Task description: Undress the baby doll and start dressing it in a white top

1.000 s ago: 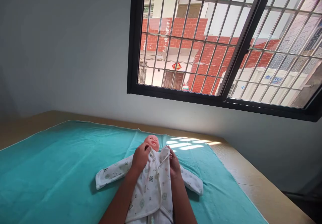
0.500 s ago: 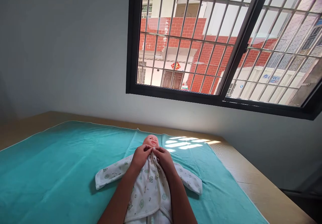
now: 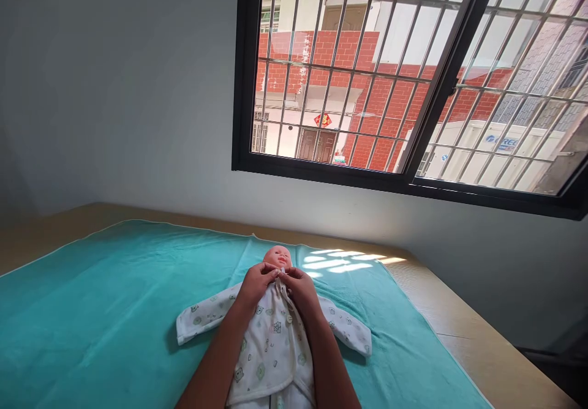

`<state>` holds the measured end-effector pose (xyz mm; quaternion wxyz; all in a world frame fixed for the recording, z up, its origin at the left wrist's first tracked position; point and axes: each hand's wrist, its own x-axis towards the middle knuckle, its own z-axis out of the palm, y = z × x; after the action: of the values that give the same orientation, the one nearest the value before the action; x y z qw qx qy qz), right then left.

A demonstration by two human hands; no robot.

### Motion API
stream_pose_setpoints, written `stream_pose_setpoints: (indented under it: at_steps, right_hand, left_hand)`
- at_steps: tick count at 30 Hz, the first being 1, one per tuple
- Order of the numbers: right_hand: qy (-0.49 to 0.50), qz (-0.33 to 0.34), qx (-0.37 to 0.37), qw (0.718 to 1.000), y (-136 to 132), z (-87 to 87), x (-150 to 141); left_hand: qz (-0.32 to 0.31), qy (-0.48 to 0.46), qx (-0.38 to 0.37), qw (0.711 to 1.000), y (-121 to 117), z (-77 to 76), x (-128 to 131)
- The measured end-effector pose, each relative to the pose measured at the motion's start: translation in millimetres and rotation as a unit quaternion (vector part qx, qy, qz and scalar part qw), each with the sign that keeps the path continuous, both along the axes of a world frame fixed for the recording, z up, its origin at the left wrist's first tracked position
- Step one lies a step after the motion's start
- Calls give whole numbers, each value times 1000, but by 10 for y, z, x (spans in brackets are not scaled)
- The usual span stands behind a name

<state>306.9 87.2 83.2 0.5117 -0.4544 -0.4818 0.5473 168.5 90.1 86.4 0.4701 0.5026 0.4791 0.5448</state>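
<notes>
Jacket [image 3: 271, 348]: 1, white with small bear prints, lying over the doll on the cloth; 2 sleeves [image 3: 204, 317], 1 spread to each side; 1 round fastener [image 3: 289, 319] shows plainly on its front edge.
Left hand [image 3: 258, 281]: fingertips pinching the jacket at its neck.
Right hand [image 3: 299, 285]: fingertips pinching the same neckline, just beside the left's.
Doll [image 3: 278, 255]: 1, face up, head just beyond the 2 hands.
Cloth [image 3: 114, 299]: 1, turquoise, under doll and jacket.
Table [image 3: 478, 341]: 1, wooden, its edges showing around the cloth.
Window [image 3: 321, 171]: 1, black frame, 2 panes, metal bars beyond.
White unit outside [image 3: 487, 152]: blue lettering, "GREE", crossed by bars; smaller line unreadable.
Red diamond sign [image 3: 323, 120]: 1, above a brown door [image 3: 316, 146]; gold mark too small to read.
</notes>
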Motion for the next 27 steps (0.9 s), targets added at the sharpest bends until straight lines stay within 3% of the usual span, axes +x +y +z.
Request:
stream_pose_setpoints:
  at_steps: [8,12,18,22,27]
  right_hand:
    - [-53,13,22,998,-31,13,-12]
    - [-99,4,55,994,-100,102,-54]
    - [-241,24,151,958,-174,224,-22]
    - [-151,76,90,981,-111,140,55]
    - [-92,84,58,991,-31,36,105]
  left_hand:
    - [42,40,9,998,-1,-29,44]
    - [48,68,20,996,-18,-11,41]
    - [63,95,0,993,-30,25,51]
    - [76,94,-21,992,-23,22,82]
    - [85,59,-31,994,-11,28,107]
